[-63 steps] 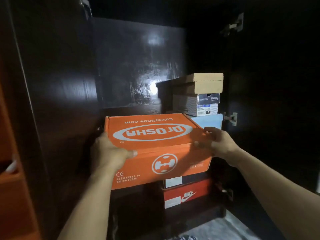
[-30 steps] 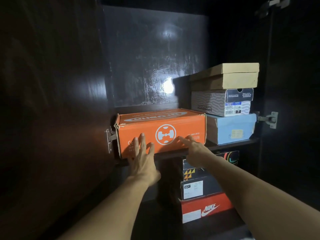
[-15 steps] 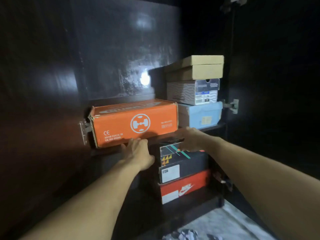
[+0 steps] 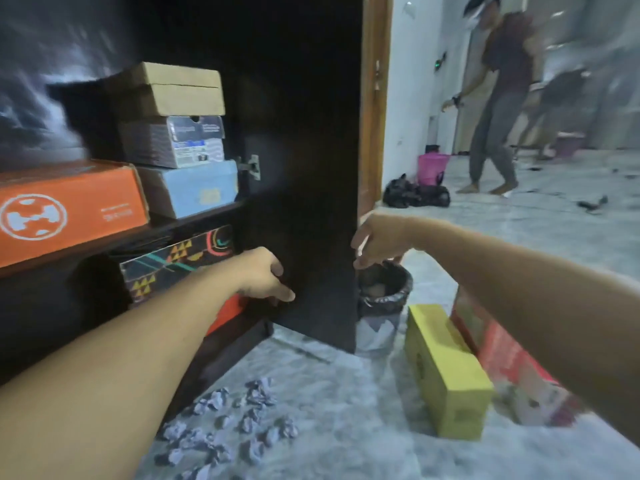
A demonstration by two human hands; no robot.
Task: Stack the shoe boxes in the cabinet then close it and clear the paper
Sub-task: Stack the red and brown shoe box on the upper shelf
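The orange shoe box [image 4: 69,209] lies on the cabinet shelf beside a stack of a light blue box [image 4: 188,188], a grey box [image 4: 173,142] and a tan box [image 4: 173,88]. Below the shelf sits a black patterned box [image 4: 173,261]. The dark cabinet door [image 4: 304,168] stands open to the right. My left hand [image 4: 265,277] is at the door's inner face, fingers loosely curled, holding nothing. My right hand [image 4: 375,242] reaches the door's outer edge, fingers bent around it. Several crumpled paper balls [image 4: 235,424] lie on the floor in front of the cabinet.
A lined waste bin [image 4: 382,299] stands just behind the door. A yellow box [image 4: 446,368] and a red box [image 4: 509,355] lie on the floor at the right. Farther back, a person [image 4: 498,98] stands near a pink bucket [image 4: 433,168] and a dark bag [image 4: 415,195].
Both hands have left the orange box, which stays on the shelf. The view has swung right, and my hands have moved to the open right door.
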